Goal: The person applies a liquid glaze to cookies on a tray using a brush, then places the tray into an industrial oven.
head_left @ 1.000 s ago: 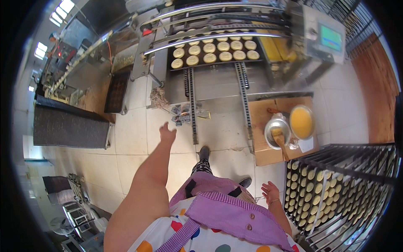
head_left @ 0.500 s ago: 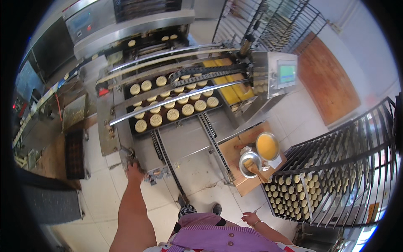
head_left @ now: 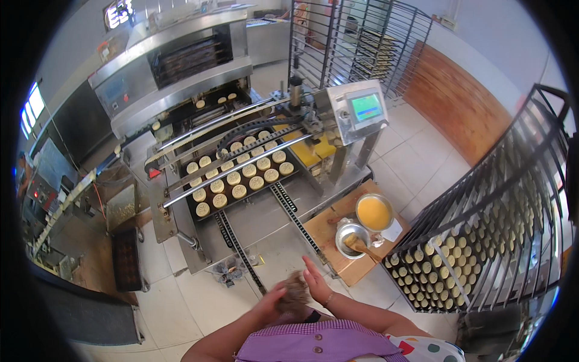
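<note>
In front of my body both hands are raised close to each other. My right hand [head_left: 316,283] is open, its fingers stretched up and apart. My left hand [head_left: 270,306] is smeared by motion, so its fingers are hard to read. Between the two hands is a blurred brownish patch [head_left: 294,291] that I cannot make out. Beyond them stands a metal machine with two chain rails [head_left: 241,259] pointing toward me. On it, under a silver bar, rests a dark tray [head_left: 246,202] with rows of round, pale, patterned pastries [head_left: 239,191].
Right of the rails, a wooden board [head_left: 322,232] carries a bowl of orange-yellow liquid [head_left: 374,212] and a metal bowl [head_left: 348,236] with a brush [head_left: 360,246]. A rack [head_left: 500,235] of pastry trays stands at the right. A control screen [head_left: 362,110] tops the machine. A dark tray [head_left: 127,259] leans at left.
My left hand has left the machine's front left corner and come back toward my body. My right hand has moved left and up beside it. The view has shifted, showing more of the room's far side.
</note>
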The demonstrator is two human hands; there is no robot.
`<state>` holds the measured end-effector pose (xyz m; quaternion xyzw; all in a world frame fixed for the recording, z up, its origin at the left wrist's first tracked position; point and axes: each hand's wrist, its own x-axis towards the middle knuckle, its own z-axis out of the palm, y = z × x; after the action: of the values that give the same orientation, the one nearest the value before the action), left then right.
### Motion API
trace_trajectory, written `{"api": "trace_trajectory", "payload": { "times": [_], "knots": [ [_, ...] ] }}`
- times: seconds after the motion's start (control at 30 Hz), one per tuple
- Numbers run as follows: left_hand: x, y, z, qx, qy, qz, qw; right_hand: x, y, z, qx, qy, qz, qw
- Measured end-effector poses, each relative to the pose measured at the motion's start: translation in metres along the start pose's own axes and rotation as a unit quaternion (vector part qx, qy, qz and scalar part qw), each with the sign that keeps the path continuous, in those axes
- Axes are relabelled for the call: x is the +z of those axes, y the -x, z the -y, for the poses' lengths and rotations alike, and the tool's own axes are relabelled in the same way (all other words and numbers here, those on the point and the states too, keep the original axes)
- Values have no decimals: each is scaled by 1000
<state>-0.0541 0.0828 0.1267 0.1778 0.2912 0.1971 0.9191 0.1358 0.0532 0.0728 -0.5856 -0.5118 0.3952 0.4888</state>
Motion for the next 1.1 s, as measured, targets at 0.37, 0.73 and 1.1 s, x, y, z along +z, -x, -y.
{"api": "trace_trajectory", "payload": {
  "times": [0.37, 0.73, 1.1],
  "knots": [
    [185, -107, 29, 214, -231, 41, 948, -98, 38, 125, 7, -225, -123, 967],
    [313, -90, 132, 400, -461, 195, 768, -225, 92, 113, 75, -617, -160, 767],
    [344, -101, 159, 235, -363, 132, 892, -223, 171, 122, -79, -567, -230, 787]
  ]
}}
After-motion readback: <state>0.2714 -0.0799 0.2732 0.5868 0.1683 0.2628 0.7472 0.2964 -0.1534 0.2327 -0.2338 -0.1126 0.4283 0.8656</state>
